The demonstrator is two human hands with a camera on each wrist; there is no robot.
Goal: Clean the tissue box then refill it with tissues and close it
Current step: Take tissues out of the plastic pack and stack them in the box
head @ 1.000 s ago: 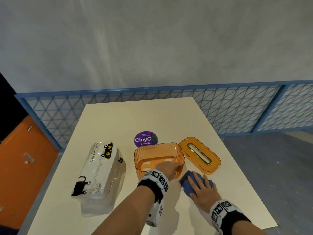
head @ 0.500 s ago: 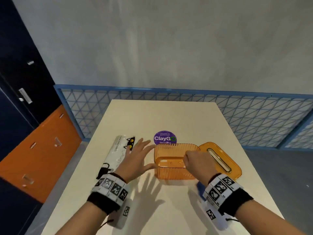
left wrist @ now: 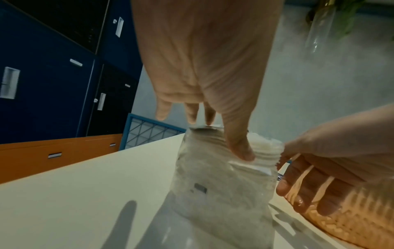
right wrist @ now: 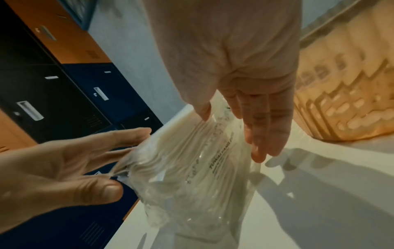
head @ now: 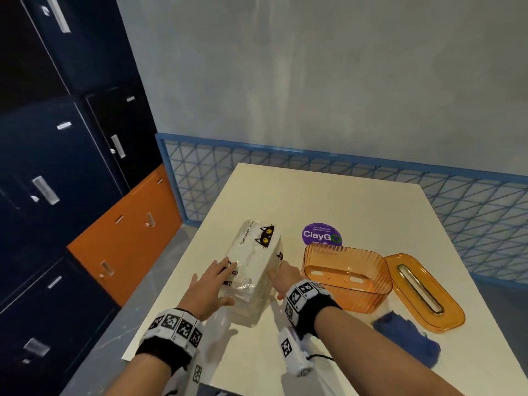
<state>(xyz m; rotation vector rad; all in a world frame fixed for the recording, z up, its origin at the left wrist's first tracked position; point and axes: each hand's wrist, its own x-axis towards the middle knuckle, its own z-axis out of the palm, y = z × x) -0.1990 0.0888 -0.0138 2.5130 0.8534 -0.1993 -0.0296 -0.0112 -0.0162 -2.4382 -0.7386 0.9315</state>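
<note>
A clear-wrapped tissue pack [head: 253, 267] with black cat prints lies on the white table, left of the orange tissue box [head: 347, 277], which stands without its lid and with nothing inside. My left hand [head: 213, 284] lies with straight fingers on the pack's left side, and its thumb [left wrist: 241, 151] presses the near end. My right hand [head: 283, 277] lies along the pack's right side with straight fingers [right wrist: 262, 143] and its thumb on top. The orange lid [head: 423, 290] with a metal slot lies right of the box. The blue cloth [head: 405, 335] lies near the lid, with neither hand on it.
A purple ClayGo sticker [head: 321, 235] is on the table behind the box. The table's left edge [head: 183, 267] runs close to my left hand. Blue and orange lockers [head: 85, 167] stand to the left, and a blue mesh railing [head: 371, 167] runs behind.
My right hand left the blue cloth, passed the box's rim and came to the pack's right side. My left hand moved from the box to the pack. The view swung left.
</note>
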